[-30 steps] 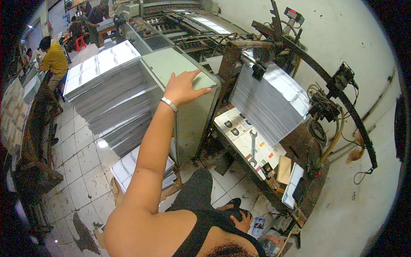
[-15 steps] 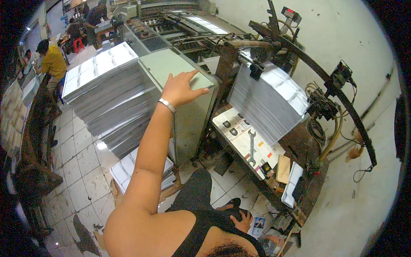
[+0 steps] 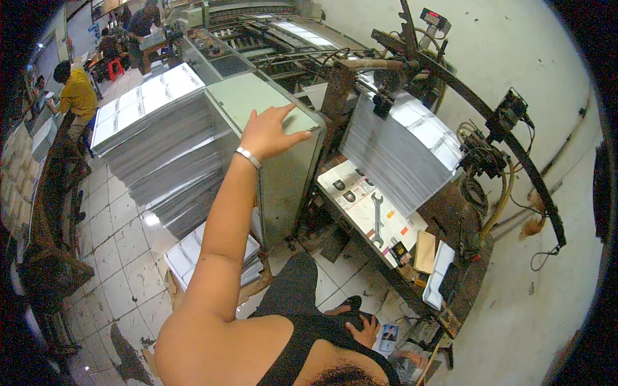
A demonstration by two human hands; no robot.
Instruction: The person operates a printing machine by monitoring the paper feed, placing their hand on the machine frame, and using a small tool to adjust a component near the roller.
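My left hand (image 3: 273, 132) lies at the end of my stretched-out arm, palm down on the pale green top of a metal cabinet (image 3: 248, 96). Its fingers are spread and hold nothing; a light band circles the wrist. Left of the cabinet rises a tall stack of printed sheets (image 3: 151, 95). Low by my body, my right hand (image 3: 365, 330) rests on my dark clothing with the fingers apart and nothing in them. A second sheet stack (image 3: 402, 138) stands on the far right, under machine parts.
A metal wrench (image 3: 378, 219) lies on the side table, near a wooden block (image 3: 425, 251). Cables hang from a curved dark bar (image 3: 489, 119) by the wall. Lower sheets (image 3: 187, 257) sit near the tiled floor (image 3: 119, 257). A person in yellow (image 3: 78, 93) works at far left.
The view has shifted very slightly. Both my hands keep their places; the far person in yellow has moved an arm a little.
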